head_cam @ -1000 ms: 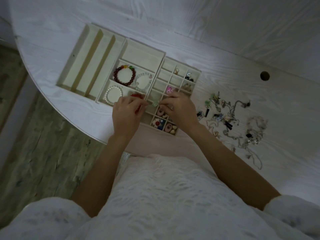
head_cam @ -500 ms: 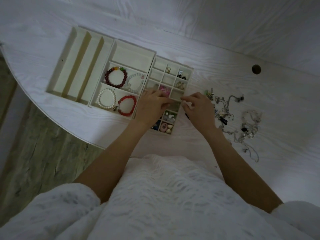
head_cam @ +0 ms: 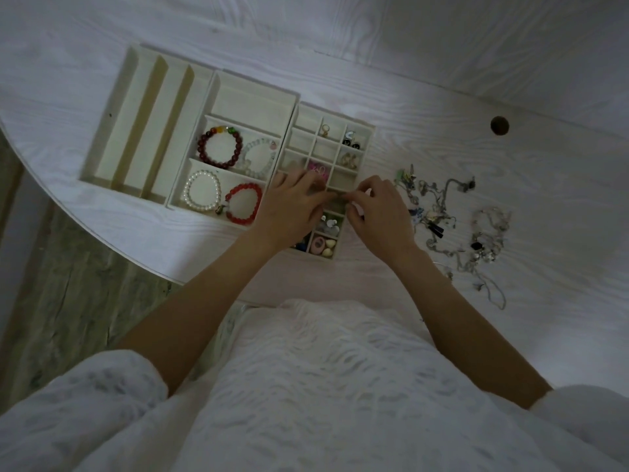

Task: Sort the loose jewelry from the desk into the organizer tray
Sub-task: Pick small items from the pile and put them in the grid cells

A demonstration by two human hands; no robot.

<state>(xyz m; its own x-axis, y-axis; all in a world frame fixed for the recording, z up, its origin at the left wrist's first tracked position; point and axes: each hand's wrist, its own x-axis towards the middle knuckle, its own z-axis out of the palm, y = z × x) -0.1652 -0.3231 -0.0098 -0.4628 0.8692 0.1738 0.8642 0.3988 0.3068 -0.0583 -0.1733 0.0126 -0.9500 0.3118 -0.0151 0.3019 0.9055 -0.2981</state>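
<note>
Where the pale desk (head_cam: 442, 107) curves, plank flooring (head_cam: 68, 294) shows.

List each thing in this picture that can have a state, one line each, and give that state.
long-slot tray: all slots bare
bracelet tray: four bracelets in, far slot bare
small-cell tray: some cells filled, others bare
loose jewelry: tangled on the desk, unsorted
left hand: over the small-cell tray, fingertips pinched
right hand: fingertips meeting the left; any held piece too small to tell
</note>
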